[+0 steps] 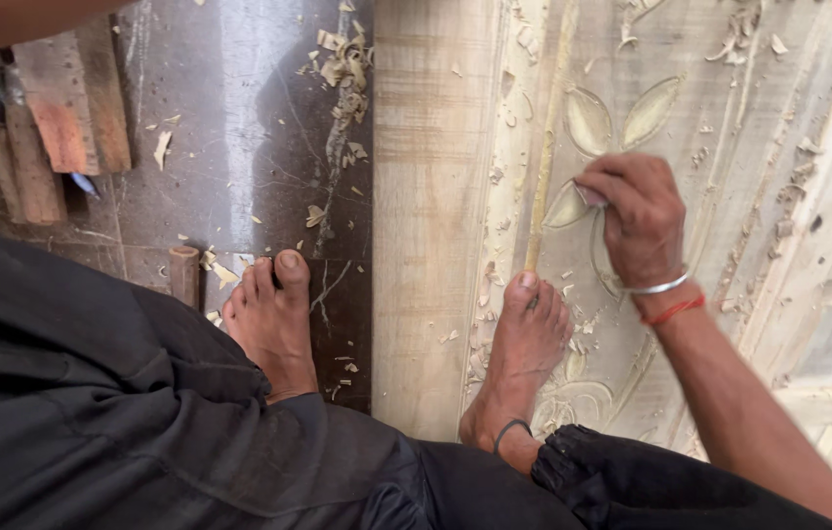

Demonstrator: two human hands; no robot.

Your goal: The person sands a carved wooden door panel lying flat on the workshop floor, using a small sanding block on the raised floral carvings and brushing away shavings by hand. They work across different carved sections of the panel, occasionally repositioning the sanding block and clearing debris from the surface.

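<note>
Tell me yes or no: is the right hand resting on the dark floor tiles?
No. The right hand is pressed against the carved wooden panel, on a leaf-shaped carving, well away from the dark floor.

The right hand closes over a small pale piece pressed to the carved pale wooden door panel; what that piece is cannot be told. The panel runs off the far and right edges. A forearm at the far left corner is cut off, its hand unseen. The reddish wooden blocks at far left are partly cropped.
</note>
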